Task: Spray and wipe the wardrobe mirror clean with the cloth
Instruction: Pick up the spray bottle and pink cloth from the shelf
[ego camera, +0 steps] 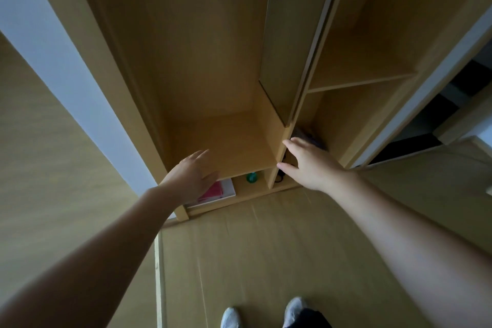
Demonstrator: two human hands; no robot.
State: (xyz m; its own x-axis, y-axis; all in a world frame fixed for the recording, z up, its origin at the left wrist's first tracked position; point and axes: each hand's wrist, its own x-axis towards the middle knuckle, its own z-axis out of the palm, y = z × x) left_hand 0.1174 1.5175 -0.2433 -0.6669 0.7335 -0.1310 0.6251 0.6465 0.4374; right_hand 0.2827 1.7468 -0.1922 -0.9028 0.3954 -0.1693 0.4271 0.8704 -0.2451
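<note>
Reach favours the right hand (311, 165), fingers spread and empty, with the dark cloth (310, 137) just beyond it, while the equally empty left hand (191, 176) hovers nearer the green bottle (251, 177).

Head view, steeply down into wardrobe (223, 141).

Both arms stretched out ahead, nothing held!
Left hand (190, 177) is palm down, fingers (198, 157) loosely bent; right hand (311, 165) lies spread flat, thumb out sideways, forefinger pointing ahead, forearms bare.
</note>
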